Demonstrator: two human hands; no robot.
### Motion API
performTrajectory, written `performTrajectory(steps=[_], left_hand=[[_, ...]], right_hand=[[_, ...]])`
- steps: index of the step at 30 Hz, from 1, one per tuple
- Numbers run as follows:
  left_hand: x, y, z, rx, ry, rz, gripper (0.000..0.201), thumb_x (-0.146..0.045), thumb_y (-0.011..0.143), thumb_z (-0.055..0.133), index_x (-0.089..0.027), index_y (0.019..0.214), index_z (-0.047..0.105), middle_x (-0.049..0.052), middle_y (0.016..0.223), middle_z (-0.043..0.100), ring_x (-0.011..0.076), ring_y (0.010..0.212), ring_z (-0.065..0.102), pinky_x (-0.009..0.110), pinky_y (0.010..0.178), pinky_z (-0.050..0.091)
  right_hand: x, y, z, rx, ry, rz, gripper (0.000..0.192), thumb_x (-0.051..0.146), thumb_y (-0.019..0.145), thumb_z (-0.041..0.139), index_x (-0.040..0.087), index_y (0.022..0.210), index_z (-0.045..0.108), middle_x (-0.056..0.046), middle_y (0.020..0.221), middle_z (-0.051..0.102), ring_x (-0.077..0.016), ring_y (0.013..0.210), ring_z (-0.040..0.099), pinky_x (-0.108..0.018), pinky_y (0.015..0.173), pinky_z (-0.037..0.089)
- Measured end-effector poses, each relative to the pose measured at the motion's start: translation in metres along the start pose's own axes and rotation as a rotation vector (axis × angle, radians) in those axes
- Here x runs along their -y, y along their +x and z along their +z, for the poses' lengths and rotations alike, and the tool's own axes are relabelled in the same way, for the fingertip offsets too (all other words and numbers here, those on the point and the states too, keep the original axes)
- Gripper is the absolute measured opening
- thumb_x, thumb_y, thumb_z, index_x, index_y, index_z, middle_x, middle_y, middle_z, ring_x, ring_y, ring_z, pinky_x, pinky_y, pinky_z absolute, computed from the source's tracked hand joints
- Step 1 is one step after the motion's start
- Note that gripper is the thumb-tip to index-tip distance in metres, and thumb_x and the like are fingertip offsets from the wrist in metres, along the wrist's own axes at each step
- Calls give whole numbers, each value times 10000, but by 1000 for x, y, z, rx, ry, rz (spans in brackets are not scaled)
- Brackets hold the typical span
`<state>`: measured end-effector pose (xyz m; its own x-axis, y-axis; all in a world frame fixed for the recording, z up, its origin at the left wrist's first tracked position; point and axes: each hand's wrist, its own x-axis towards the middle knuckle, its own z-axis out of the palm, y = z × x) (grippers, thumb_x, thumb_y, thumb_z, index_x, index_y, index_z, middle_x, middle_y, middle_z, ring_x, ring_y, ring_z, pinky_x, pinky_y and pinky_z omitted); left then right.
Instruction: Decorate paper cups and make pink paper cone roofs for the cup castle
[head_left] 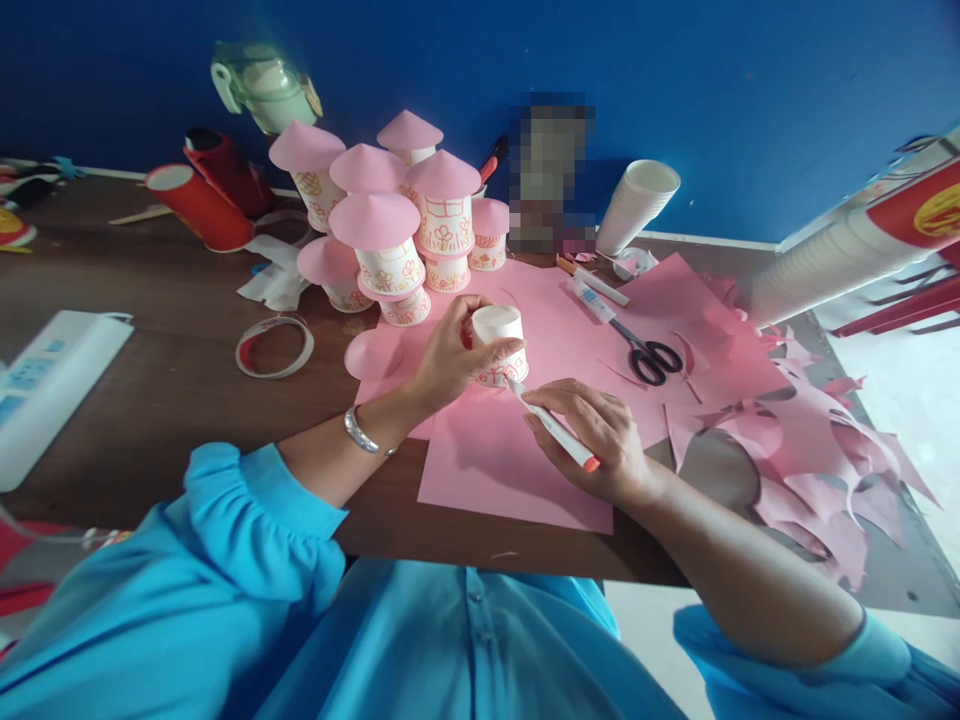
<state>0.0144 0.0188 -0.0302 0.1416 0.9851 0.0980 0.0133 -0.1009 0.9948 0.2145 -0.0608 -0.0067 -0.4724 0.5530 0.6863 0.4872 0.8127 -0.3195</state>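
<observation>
1. The table (172,370), dark brown wood, is stretching from the blue wall at its far edge to the person at its near edge.
2. Pink paper sheets (517,470) are lying across the middle of the table, reaching toward the near edge, with cut pink scraps (817,460) trailing off toward the right edge.
3. A cluster of decorated cups with pink cone roofs (390,230) is standing stacked near the far edge, just behind the sheets.
4. A stack of plain white cups (637,205) is lying tilted by the far edge, and a white power strip (52,385) is sitting at the left edge.
5. The left hand (450,355) is curling its fingers and thumb around a small paper cup (499,340), holding it upside down above the pink sheets at the table's middle.
6. The right hand (600,440) is pinching a white marker with an orange end (555,428), its tip touching the lower side of the cup.
7. Black-handled scissors (645,355) are lying on the pink paper to the right of the cup, near a glue tube (592,300).
8. A tape ring (274,346) is resting on bare wood left of the sheets.
</observation>
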Motion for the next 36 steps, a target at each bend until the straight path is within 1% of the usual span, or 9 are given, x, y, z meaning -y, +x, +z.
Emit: performTrajectory(steps=[3,11,20,25,28,30,33,36], left_hand=[[-1,0,0,-6,12,-5,560,-501,676,911,-221,1021,571,20,991,602,164,870,544,302,724,459],[-2,-1,0,-13,37,16,524,-475,690,906,-224,1012,578,24,1001,618,168,875,555,307,728,454],[-5,-1,-1,-3,54,16,518,-456,700,905,-216,1017,572,21,993,621,167,875,569,314,741,472],[-4,-1,-1,0,53,2,515,-455,702,908,-223,1021,578,24,1003,628,170,879,573,307,734,475],[-3,-1,-2,13,26,-2,542,-492,699,905,-227,1043,580,25,1021,632,173,894,581,307,754,487],[0,-1,-4,28,-13,1,545,-526,725,890,-230,1069,588,31,1035,642,182,916,601,313,773,508],[7,1,-7,62,-91,20,523,-562,787,848,-242,1134,621,50,1101,668,206,989,642,327,820,548],[12,3,-10,90,-165,29,509,-574,829,815,-267,1204,658,70,1175,688,232,1066,663,356,877,576]], right_hand=[[0,0,1,3,3,-4,307,62,962,646,195,1237,617,-68,917,776,-198,801,764,-321,705,642],[1,-1,2,23,6,-2,206,81,968,652,171,1152,634,-75,896,779,-198,769,766,-316,675,630],[2,-1,3,22,17,0,191,84,965,646,184,1127,632,-64,882,774,-185,743,746,-304,659,610],[2,-1,4,20,34,13,204,98,976,617,202,1149,640,-51,877,766,-182,733,744,-308,642,608],[2,-1,2,-15,68,9,253,87,964,638,208,1187,640,-53,890,768,-189,769,756,-314,669,629],[2,-2,-2,-56,77,16,295,77,949,661,205,1214,644,-65,926,775,-192,800,764,-316,703,643],[1,-2,-7,-125,43,37,343,79,935,676,220,1247,655,-64,960,778,-194,814,767,-312,711,644],[-2,-1,-9,-170,-5,53,348,97,948,671,243,1262,650,-52,953,772,-199,819,766,-319,698,638]])
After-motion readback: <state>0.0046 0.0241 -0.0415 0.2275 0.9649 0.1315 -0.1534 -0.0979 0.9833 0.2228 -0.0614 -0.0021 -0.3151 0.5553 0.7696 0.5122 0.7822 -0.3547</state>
